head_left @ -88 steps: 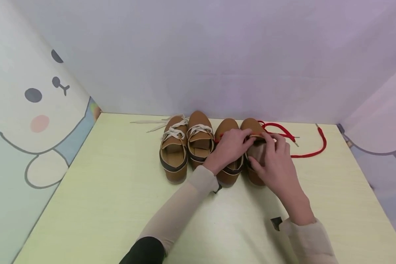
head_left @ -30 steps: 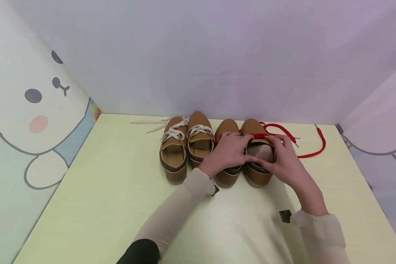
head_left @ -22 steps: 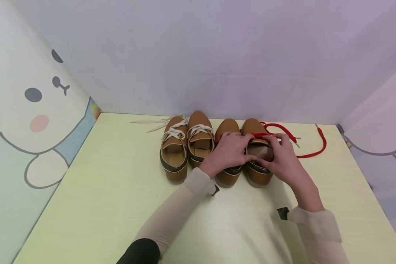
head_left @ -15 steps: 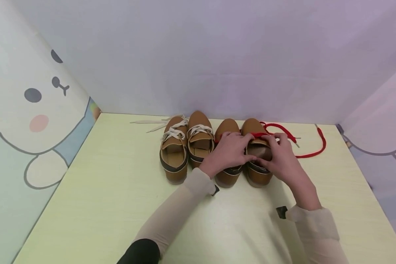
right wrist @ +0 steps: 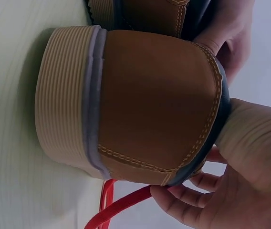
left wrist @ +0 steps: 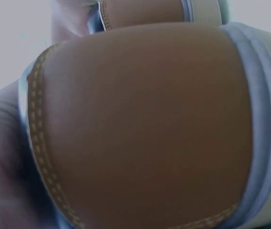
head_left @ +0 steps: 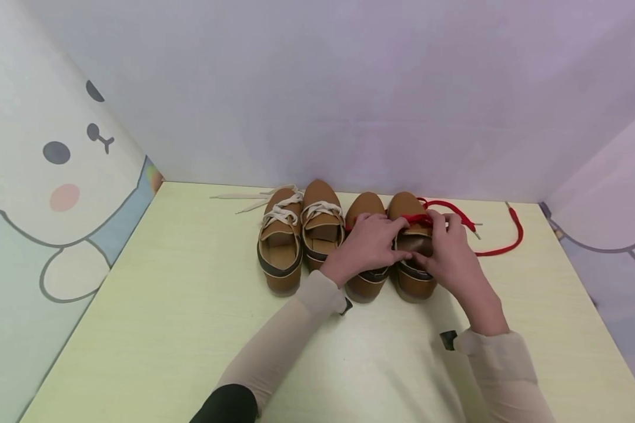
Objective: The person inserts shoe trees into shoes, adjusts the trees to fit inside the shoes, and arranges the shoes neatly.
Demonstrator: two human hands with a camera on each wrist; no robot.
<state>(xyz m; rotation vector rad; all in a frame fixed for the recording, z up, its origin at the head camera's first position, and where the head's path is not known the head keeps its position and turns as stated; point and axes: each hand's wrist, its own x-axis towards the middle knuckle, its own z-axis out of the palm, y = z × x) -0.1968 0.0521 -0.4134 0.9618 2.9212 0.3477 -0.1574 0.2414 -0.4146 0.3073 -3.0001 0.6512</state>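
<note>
Four brown shoes would be a count, so I name them as several brown shoes in a row, toes away. The rightmost shoe (head_left: 404, 204) has a red shoelace (head_left: 417, 219) across its front. My left hand (head_left: 367, 244) reaches over the neighbouring red-laced shoe (head_left: 365, 202) and grips the rightmost shoe's left side, fingertips near the lace. My right hand (head_left: 452, 252) grips its right side, fingers curled at the lace edge, thumb over the opening. In the right wrist view, right fingertips touch beside the red lace (right wrist: 121, 204). A brown heel (left wrist: 150, 119) fills the left wrist view.
Two shoes with white laces, a left one (head_left: 280, 276) and one beside it (head_left: 320, 194), stand left of the red-laced pair. A loose red lace end (head_left: 515, 226) lies on the pale table (head_left: 190, 329). A pale wall (head_left: 349, 88) rises behind.
Since the earliest frame, the rightmost shoe's tongue has come down and more red lace shows across it. Over the last second my right hand has shifted slightly left; the left hand stays put.
</note>
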